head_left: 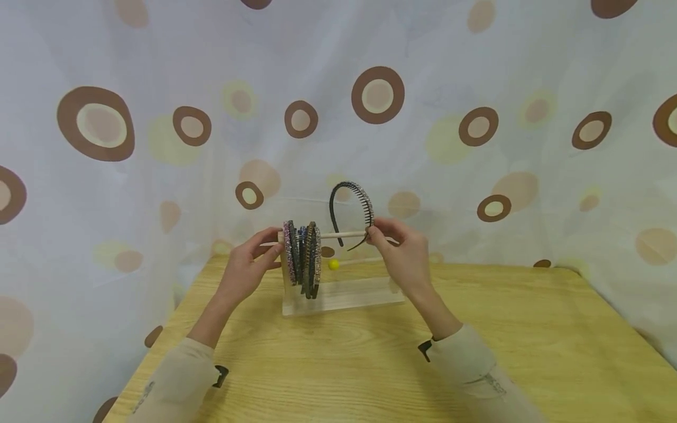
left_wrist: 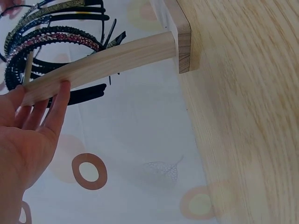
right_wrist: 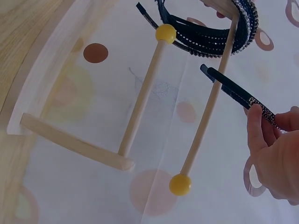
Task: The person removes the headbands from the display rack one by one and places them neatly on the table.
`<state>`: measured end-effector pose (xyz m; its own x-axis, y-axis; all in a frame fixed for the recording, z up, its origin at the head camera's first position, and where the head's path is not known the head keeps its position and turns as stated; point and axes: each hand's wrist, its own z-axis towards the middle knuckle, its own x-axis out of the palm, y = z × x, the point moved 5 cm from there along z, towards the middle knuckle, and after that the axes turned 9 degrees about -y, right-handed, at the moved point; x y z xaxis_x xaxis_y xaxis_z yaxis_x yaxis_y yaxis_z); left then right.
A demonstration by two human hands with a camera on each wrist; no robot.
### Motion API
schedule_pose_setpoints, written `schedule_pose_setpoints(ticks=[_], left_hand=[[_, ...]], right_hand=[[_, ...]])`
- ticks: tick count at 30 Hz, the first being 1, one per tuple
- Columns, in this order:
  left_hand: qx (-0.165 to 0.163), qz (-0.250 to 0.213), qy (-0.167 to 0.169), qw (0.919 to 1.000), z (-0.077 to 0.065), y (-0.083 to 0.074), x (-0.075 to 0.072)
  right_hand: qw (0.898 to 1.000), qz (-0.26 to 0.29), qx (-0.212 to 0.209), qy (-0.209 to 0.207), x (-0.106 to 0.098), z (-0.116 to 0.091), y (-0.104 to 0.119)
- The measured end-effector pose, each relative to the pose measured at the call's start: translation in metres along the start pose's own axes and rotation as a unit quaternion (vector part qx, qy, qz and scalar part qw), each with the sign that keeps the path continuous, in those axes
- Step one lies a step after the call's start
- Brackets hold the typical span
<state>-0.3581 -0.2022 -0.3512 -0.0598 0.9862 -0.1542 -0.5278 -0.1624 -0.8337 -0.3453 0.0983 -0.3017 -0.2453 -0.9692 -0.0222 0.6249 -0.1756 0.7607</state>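
Observation:
My left hand (head_left: 244, 270) grips the top of the left upright (left_wrist: 107, 60) of a wooden stand (head_left: 359, 296), thumb on one side and fingers on the other. Several glittery headbands (head_left: 309, 258) hang close together on the upper rod (right_wrist: 203, 126), beside that upright. With thumb and fingers, my right hand (head_left: 407, 258) pinches one black headband (right_wrist: 233, 91), toothed inside and studded with rhinestones. Its arch stands above the rod, its tips lower, apart from the hanging bunch. Whether its two legs straddle the rod, I cannot tell.
A yellow ball (right_wrist: 180, 185) caps the upper rod's free end. Another yellow ball (right_wrist: 166, 34) caps a lower rod, which comes from the shorter right upright (right_wrist: 77, 142). Under the stand is a wood-grain table (head_left: 338, 358); behind hangs a patterned curtain (head_left: 423, 70).

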Motion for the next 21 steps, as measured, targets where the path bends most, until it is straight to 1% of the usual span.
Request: schedule_pose_setpoints(ticks=[9, 13, 18, 21], left_hand=[[0.004, 0.012, -0.005, 0.9999, -0.001, 0.0, 0.0], [0.008, 0.013, -0.007, 0.9999, -0.002, 0.0, 0.001], [0.013, 0.012, -0.006, 0.9998, -0.002, 0.0, 0.002], [0.019, 0.013, -0.006, 0.9997, -0.001, 0.0, 0.003]], right_hand=[[0.999, -0.002, -0.029, -0.033, -0.018, 0.007, 0.006], [0.997, 0.003, -0.05, -0.05, -0.026, 0.011, 0.007], [0.994, 0.003, -0.072, -0.078, -0.039, 0.017, 0.005], [0.993, 0.0, -0.076, -0.088, -0.047, 0.022, 0.005]])
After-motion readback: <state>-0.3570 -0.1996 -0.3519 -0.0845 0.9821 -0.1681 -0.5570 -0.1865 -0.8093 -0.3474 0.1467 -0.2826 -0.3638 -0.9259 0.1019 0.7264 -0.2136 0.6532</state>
